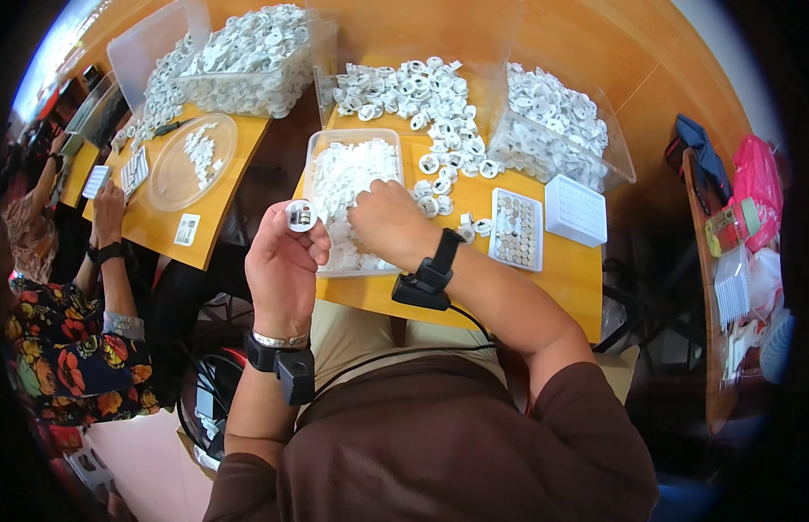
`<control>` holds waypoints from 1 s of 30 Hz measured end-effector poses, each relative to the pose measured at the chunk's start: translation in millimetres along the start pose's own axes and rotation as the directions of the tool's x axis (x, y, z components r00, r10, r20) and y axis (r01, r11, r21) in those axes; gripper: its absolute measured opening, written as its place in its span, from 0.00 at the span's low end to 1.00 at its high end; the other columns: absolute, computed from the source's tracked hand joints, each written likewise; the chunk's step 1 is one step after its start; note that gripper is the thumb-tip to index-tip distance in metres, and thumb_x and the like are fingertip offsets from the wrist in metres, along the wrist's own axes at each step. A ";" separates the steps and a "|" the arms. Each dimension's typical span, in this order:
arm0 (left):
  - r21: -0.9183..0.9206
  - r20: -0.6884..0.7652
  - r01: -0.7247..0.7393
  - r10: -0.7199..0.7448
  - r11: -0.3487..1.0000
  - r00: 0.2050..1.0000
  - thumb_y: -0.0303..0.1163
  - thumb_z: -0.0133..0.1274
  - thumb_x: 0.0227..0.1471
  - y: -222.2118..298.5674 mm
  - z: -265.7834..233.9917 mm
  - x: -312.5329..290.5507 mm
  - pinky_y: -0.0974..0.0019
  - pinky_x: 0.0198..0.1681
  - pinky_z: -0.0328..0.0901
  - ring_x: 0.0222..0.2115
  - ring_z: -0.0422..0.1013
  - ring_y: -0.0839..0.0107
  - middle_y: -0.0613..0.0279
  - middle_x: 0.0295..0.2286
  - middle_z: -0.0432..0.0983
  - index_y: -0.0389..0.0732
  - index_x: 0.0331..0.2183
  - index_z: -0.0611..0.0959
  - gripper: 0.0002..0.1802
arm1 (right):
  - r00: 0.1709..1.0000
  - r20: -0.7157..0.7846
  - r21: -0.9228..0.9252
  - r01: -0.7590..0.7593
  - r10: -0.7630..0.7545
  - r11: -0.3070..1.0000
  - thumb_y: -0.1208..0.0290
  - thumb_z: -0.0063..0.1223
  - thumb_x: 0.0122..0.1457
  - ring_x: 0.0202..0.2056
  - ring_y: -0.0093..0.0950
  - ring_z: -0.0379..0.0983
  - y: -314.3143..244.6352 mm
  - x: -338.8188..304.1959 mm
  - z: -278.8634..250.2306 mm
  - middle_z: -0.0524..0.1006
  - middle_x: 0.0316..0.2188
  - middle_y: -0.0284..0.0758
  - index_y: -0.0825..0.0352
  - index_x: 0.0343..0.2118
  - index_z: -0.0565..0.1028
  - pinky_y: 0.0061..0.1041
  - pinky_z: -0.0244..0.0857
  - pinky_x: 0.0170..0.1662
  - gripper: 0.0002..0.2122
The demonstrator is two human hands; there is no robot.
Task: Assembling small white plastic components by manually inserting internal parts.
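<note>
Between the thumb and fingers of my left hand (279,271) is a small round white plastic housing (301,215), with a dark and metallic part inside it. The hand is palm up, just left of a clear plastic tub (314,165). That tub is heaped with small white plastic pieces (356,165). Over its right side my right hand (392,221) reaches down into the pieces, its fingers curled together; whatever they grip is hidden. To the right, loose round white housings (442,185) lie on the wooden table (543,291).
A white tray of small silvery discs (517,228) stands beside a white block-shaped tray (577,209). Large clear bins (557,130) of housings line the back. Someone in a flowered top (82,348) works at a neighbouring table on the left. A cable (396,351) joins my wrist bands.
</note>
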State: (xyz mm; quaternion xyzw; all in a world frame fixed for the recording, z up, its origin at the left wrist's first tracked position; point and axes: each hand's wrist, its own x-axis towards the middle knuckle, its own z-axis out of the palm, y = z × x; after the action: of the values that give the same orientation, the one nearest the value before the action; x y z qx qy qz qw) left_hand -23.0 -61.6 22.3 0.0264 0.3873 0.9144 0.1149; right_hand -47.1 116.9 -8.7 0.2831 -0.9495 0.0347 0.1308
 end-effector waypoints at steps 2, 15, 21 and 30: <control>0.003 -0.011 -0.005 0.006 1.000 1.000 0.37 0.42 0.59 -0.4 -3.2 0.6 0.72 0.26 0.64 0.24 0.70 0.70 0.57 0.25 0.73 0.37 0.37 0.72 0.13 | 0.995 0.069 0.057 -0.080 0.076 0.995 0.71 0.53 0.46 0.32 0.36 0.72 3.2 -0.6 -7.5 0.76 0.23 0.37 0.64 0.23 0.79 0.34 0.65 0.36 0.04; -0.027 0.002 0.164 -0.164 0.986 0.986 0.37 0.42 0.58 -20.2 7.2 -3.7 0.72 0.24 0.65 0.22 0.71 0.69 0.57 0.24 0.74 0.37 0.38 0.72 0.13 | 0.868 0.204 0.965 -0.255 0.454 0.054 0.71 0.51 0.60 0.26 0.12 0.65 23.5 -21.0 -33.9 0.72 0.23 0.23 0.70 0.36 0.77 0.15 0.61 0.29 0.08; 0.020 0.050 0.227 -0.227 0.974 0.972 0.37 0.40 0.59 -30.5 15.5 -5.9 0.72 0.23 0.64 0.23 0.71 0.70 0.58 0.24 0.74 0.38 0.38 0.72 0.12 | 0.868 0.285 0.954 -0.298 0.407 -0.032 0.73 0.51 0.60 0.27 0.13 0.66 14.2 -31.5 -52.9 0.74 0.25 0.24 0.68 0.38 0.77 0.14 0.63 0.33 0.07; 0.059 0.107 0.267 -0.272 0.962 0.956 0.35 0.40 0.58 -33.2 24.2 -9.8 0.74 0.26 0.64 0.25 0.70 0.74 0.60 0.26 0.74 0.38 0.37 0.73 0.12 | 0.898 0.231 0.972 -0.233 0.375 -0.040 0.72 0.51 0.60 0.26 0.13 0.63 5.8 -39.3 -64.7 0.73 0.25 0.24 0.70 0.36 0.77 0.15 0.61 0.31 0.08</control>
State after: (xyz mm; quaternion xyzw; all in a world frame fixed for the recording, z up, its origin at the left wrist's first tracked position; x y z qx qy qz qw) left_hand -3.9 -24.5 15.9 0.0282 0.4000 0.8784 0.2601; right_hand -3.8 151.6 43.1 0.0749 -0.6877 0.7194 -0.0627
